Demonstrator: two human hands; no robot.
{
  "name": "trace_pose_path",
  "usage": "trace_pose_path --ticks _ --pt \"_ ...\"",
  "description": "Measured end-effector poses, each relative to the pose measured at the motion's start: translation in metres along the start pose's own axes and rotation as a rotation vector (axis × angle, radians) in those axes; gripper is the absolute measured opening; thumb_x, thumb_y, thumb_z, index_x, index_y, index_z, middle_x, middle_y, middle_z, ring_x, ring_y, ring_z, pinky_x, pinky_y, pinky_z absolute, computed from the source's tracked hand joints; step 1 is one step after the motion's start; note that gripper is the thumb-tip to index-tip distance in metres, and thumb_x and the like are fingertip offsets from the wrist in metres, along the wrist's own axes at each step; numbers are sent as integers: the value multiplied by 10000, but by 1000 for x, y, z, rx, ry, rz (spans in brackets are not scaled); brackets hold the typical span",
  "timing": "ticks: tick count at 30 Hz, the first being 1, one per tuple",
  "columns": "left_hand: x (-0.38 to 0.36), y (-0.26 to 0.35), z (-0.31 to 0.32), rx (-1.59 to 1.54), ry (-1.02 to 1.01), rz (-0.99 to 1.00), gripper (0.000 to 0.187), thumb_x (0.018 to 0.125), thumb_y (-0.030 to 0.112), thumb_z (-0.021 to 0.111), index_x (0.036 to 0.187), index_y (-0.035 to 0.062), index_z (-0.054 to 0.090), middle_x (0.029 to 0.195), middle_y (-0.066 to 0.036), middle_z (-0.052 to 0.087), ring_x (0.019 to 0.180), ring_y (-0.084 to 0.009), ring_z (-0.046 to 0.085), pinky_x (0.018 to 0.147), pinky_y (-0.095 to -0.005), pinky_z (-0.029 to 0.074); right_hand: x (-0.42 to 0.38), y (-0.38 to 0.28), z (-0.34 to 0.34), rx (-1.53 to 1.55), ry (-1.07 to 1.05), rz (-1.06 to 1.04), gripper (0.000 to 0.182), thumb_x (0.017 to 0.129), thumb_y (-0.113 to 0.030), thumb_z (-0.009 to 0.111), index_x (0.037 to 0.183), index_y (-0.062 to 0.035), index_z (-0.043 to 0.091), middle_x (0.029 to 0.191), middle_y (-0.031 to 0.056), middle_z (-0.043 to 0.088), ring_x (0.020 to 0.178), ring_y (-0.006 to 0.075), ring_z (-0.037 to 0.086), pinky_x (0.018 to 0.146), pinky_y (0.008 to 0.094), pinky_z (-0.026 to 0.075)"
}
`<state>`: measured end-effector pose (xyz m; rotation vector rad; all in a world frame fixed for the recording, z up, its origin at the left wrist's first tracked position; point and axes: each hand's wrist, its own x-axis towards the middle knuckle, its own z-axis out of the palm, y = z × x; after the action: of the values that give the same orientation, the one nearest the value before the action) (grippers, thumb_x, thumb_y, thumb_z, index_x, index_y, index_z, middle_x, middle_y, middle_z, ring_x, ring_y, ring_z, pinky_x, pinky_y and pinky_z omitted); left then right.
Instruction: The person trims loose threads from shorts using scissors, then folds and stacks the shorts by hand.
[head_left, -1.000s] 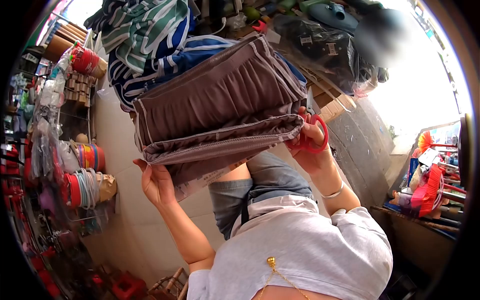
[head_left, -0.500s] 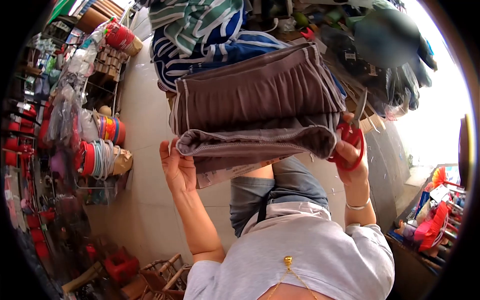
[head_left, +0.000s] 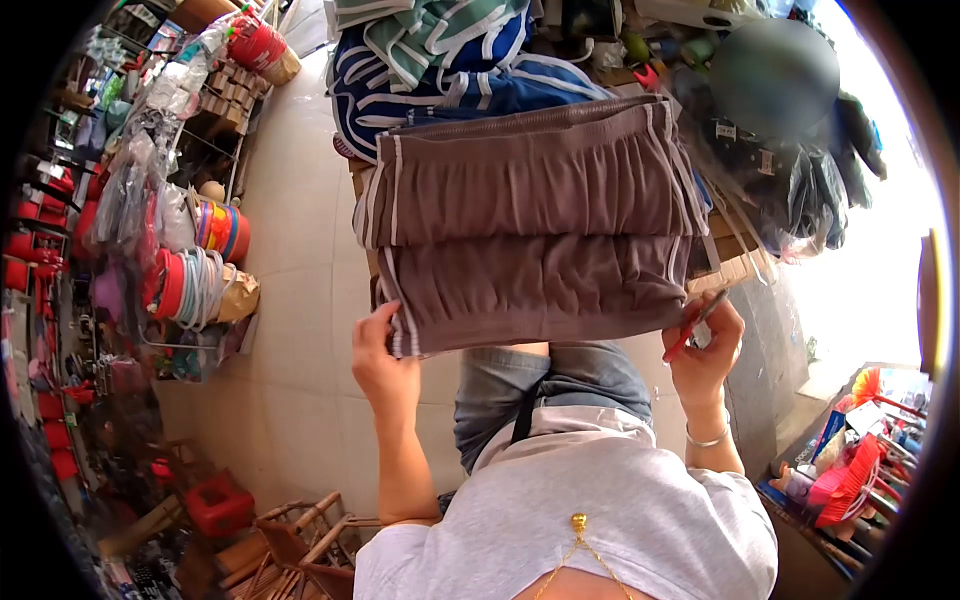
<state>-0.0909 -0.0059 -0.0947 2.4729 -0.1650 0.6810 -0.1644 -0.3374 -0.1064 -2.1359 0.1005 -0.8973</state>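
Brown garments with white side stripes lie folded in front of me, one waistband overlapping the other. My left hand pinches the lower left corner of the nearer brown piece, by its white stripes. My right hand is closed around red-handled scissors, their blades pointing up and right, at the lower right corner of the garment. Whether its fingertips also grip the cloth cannot be made out.
Blue striped clothes and green striped clothes are heaped behind. Shelves of goods line the left, with a red bucket. A wooden chair stands lower left. Dark plastic-wrapped goods lie right.
The nearer brown piece has come down flat over its rolled, open edge. My left hand has moved down and right and closed on its corner. The scissors have tilted lower in my right hand.
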Motion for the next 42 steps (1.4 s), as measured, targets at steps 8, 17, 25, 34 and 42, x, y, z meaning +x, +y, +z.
trace_pose_path --ticks 8,17,25,34,42 --pt "18 -4 -26 -771 -266 -427 373 743 -156 544 1063 20 619 1008 -19 607 752 -75 553 575 -207 450 31 -13 -13 485 56 261 582 672 119 611 1213 -32 454 880 32 567 773 84 542 709 193 432" --pt "176 -2 37 -1434 -180 -583 407 822 -65 540 1216 21 485 1106 -89 553 897 -195 638 767 -291 559 187 -10 31 47 0 112 507 725 7 649 1199 -119 519 797 99 643 722 183 635 670 289 492" --pt "174 -6 81 -1259 -111 -447 401 847 -87 525 1230 3 449 1210 -125 505 1007 -234 638 917 -341 525 204 62 80 18 -82 156 451 754 -110 718 1174 -120 555 880 155 679 849 324 668 738 375 503" --pt "89 -10 15 -455 -223 390 309 758 43 726 1050 49 627 1171 -115 577 1061 -254 576 911 -361 478 178 39 7 430 -245 187 574 756 -34 793 1250 -44 499 736 -21 570 641 42 528 555 186 405" --pt "53 -8 5 -114 -583 480 409 583 146 835 953 86 674 1019 -63 611 986 -290 558 834 -409 482 66 -1 0 138 -657 -193 557 644 -142 872 1120 -44 598 729 25 601 635 121 575 575 269 483"
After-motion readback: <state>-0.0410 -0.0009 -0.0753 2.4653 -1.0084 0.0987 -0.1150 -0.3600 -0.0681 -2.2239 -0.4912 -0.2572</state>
